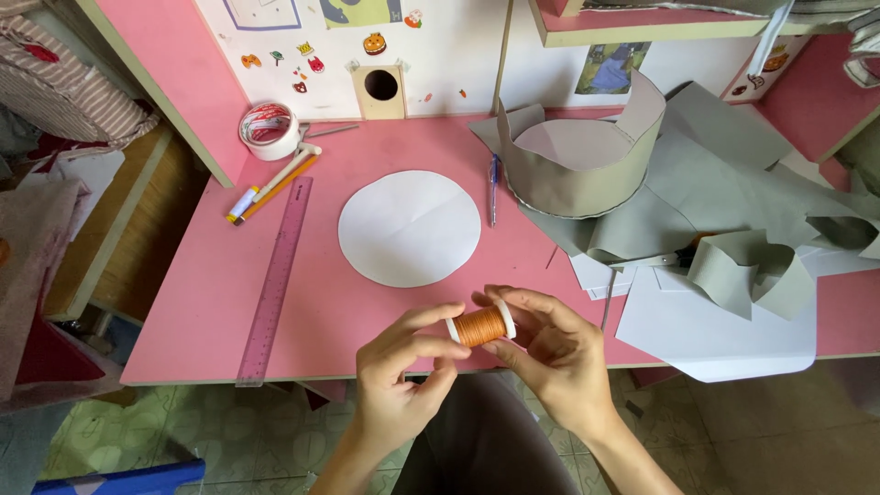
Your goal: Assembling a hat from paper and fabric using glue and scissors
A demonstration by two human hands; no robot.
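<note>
A small spool of orange thread (482, 325) with white ends is held above the front edge of the pink desk (211, 302). My right hand (550, 353) grips the spool from the right, thumb and fingers around it. At the spool's left end, my left hand (403, 376) pinches with thumb and forefinger. A white paper circle (409, 228) lies flat on the desk just beyond the hands.
A pink ruler (275, 280) lies at the left, with a pencil and a marker (270, 188) and a tape roll (269, 130) behind it. A blue pen (493, 188) lies beside a grey curved card band (579, 170). Grey and white sheets (715, 321) cover the right side.
</note>
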